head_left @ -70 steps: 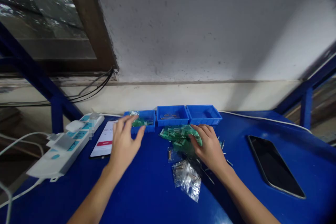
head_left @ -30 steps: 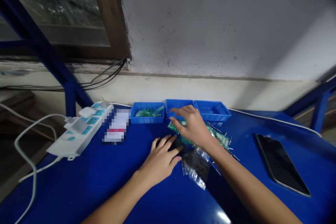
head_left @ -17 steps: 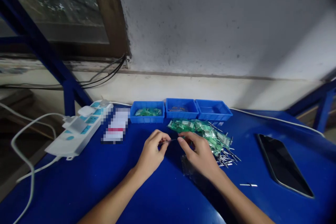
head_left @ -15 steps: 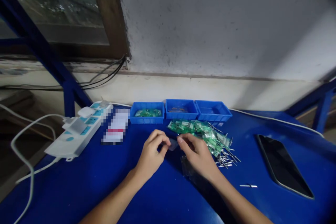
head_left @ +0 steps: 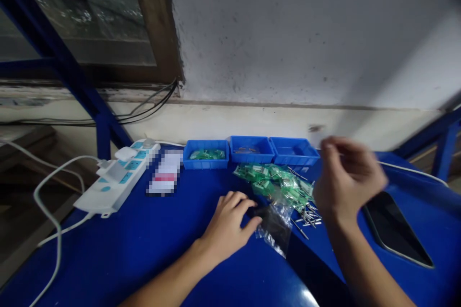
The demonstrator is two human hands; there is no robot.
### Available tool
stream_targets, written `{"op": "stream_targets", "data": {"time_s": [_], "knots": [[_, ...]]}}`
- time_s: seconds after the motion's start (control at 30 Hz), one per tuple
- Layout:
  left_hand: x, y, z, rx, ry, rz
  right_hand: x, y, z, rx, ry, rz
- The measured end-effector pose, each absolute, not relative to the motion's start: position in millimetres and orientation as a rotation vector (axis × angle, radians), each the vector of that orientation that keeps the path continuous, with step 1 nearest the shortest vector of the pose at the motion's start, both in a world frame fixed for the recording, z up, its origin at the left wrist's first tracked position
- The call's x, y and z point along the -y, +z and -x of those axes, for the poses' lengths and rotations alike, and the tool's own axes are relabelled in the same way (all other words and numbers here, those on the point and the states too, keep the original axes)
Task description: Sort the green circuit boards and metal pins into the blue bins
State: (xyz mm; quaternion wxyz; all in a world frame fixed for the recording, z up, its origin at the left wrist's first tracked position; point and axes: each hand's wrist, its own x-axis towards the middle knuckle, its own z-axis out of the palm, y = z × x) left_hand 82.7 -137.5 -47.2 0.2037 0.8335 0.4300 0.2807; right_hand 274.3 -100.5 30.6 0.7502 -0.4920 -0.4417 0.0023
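My left hand (head_left: 232, 223) rests low over the blue table with its fingers apart, the fingertips and thumb at the left edge of a clear plastic bag (head_left: 275, 228). Whether they touch the bag I cannot tell. To the right, my right hand (head_left: 347, 177) is raised and smeared by motion, its thumb and fingers pinched. A small blurred thing (head_left: 317, 128), brownish at its tip and pale nearer the fingers, sticks out from the pinch. Between the hands lies a pile of small green packets (head_left: 270, 177), with several thin metal pins (head_left: 309, 216) at its lower right.
Three blue bins stand along the wall: a left bin (head_left: 206, 165) with green pieces, a middle bin (head_left: 252, 157) with thin brownish pieces, and a right bin (head_left: 295, 157). A phone (head_left: 399, 230) lies at right, a power strip (head_left: 118, 177) with cables at left, beside a blurred-out card (head_left: 165, 168).
My right hand has moved up and right, away from my left, with a small thing in its pinch. My left hand has opened and come down beside the clear bag.
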Motion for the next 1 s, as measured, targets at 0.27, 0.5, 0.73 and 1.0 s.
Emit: {"op": "stream_targets", "data": {"time_s": [0.27,0.5,0.73,1.0], "knots": [[139.9,-50.9,-86.8,-1.312,0.767,-2.197,75.4,18.4,-265.5,1.888,-0.449,1.274],[120.2,-42.5,-65.4,-1.237,1.27,-2.007,126.8,-27.1,-241.4,1.774,0.747,1.478],[123.6,-40.7,-64.9,-1.094,1.329,-2.052,134.7,-23.0,-230.7,1.544,1.021,1.278],[119.9,-40.4,-67.1,-1.04,0.975,-1.413,138.2,-33.1,-238.2,1.886,0.158,1.041]]}}
